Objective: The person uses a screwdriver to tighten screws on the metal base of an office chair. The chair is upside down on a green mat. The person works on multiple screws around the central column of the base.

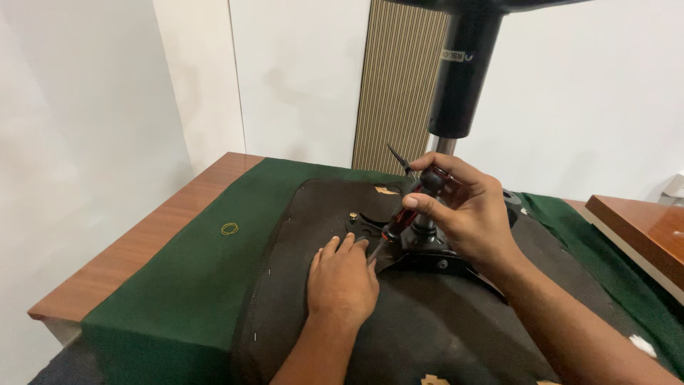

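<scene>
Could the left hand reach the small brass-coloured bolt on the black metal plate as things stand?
Probably yes: the left hand lies flat on the dark seat underside, just below the brass-coloured bolt, with nothing between them.

Tip of the red-and-black-handled screwdriver hidden behind the left hand's fingertips, so its seat on a screw impossible to judge. Thick black cylindrical column cut off by the top edge; dark upholstered seat underside cut off at the bottom. Small brass-coloured fitting too small to identify.
</scene>
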